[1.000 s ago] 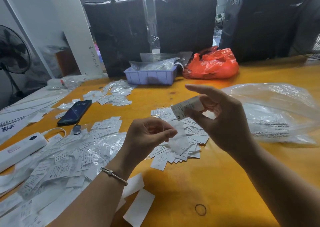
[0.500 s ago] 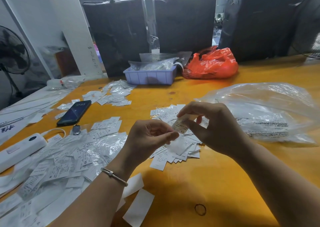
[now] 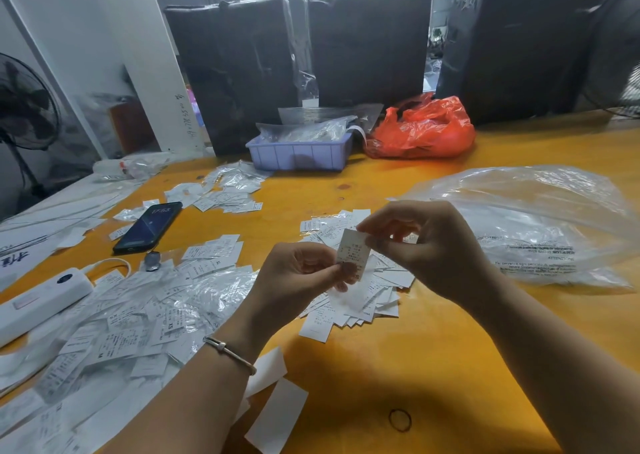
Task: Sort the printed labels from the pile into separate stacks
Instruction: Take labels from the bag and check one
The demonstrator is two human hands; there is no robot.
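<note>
A small white printed label (image 3: 353,251) is held upright above the table between both hands. My right hand (image 3: 429,249) pinches its top corner, and my left hand (image 3: 298,277) pinches its lower edge with thumb and fingers. Under the hands lies a loose pile of white labels (image 3: 367,298). A larger spread of labels mixed with clear film (image 3: 138,311) covers the table's left side. Two smaller groups of labels lie farther back, one (image 3: 214,253) beside the phone and one (image 3: 225,194) near the tray.
A black phone (image 3: 149,227) and a white power strip (image 3: 38,303) lie at left. A lilac tray (image 3: 298,154) and an orange bag (image 3: 422,130) stand at the back. A big clear plastic bag (image 3: 540,218) lies right. A rubber band (image 3: 400,419) and blank strips (image 3: 277,412) are near me.
My right hand came down from its raised position with the label and brought it to my left hand, which now grips the label's lower edge too.
</note>
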